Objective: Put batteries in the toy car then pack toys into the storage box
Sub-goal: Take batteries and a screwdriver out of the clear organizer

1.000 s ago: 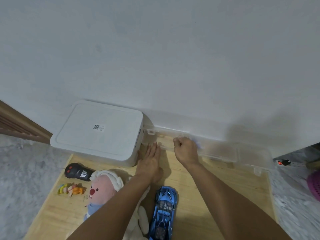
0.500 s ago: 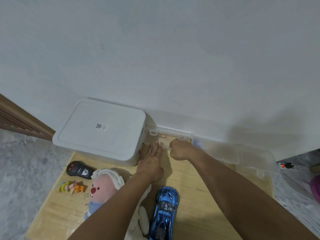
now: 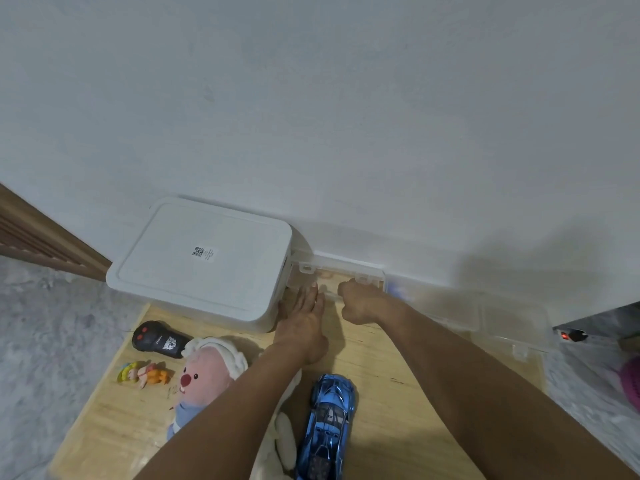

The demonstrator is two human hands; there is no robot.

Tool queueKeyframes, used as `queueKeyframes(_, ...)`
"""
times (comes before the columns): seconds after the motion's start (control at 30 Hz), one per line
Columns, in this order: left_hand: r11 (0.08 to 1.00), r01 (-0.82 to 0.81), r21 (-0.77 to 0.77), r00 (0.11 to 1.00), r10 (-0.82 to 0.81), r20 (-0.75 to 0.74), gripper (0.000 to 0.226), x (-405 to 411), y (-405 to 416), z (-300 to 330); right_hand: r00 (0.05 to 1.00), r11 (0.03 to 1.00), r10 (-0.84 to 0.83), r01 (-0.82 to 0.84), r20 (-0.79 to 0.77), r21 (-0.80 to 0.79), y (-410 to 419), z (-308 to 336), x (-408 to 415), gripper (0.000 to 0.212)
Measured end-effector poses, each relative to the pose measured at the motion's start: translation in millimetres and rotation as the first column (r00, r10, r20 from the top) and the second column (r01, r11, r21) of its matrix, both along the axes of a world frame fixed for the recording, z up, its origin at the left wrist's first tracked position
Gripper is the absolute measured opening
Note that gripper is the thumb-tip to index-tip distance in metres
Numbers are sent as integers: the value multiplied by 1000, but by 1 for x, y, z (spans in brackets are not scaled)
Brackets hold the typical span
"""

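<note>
Against the wall at twelve o'clock on the wooden desk (image 3: 398, 420) lie two containers. At eleven o'clock sits the white storage box (image 3: 204, 261), its lid shut, a small code label on top; its contents cannot be seen. Just beside it, running toward two o'clock, lies a long clear compartment case (image 3: 450, 306), divided into several cells; its leftmost lid section (image 3: 341, 268) stands raised. Pale shapes show through the plastic of the open cell, and a bluish blur in the next cell, but neither can be identified. Left hand (image 3: 304, 323) lies flat with fingers extended, its fingertips touching the case's near edge, holding nothing. Right hand (image 3: 362, 301) is curled at the near edge of the open cell; whether its grip encloses anything cannot be told. Blue toy car (image 3: 327, 427) stands at six o'clock, between the forearms, its near end cut off by the frame. At eight o'clock lie a black remote control (image 3: 157, 340), a small colourful figurine (image 3: 143, 375) and a pink plush toy (image 3: 204, 379), the plush partly covered by the left forearm.
</note>
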State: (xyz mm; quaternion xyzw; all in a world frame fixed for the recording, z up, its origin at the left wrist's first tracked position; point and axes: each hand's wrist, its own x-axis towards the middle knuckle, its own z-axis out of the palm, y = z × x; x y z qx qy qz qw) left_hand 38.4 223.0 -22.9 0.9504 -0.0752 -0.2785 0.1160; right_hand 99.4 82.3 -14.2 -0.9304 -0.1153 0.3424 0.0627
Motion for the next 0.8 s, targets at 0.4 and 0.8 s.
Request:
queueKeyframes(0.4, 998, 29, 51, 1000, -29, -11, 88, -1, 0, 0, 848, 945, -194, 26, 493, 326, -30, -30, -35, 26)
queueKeyframes(0.8, 997, 43, 60, 996, -47, 72, 82, -4, -1, 10, 827, 829, -502, 377, 254, 412, -41, -41, -94, 23)
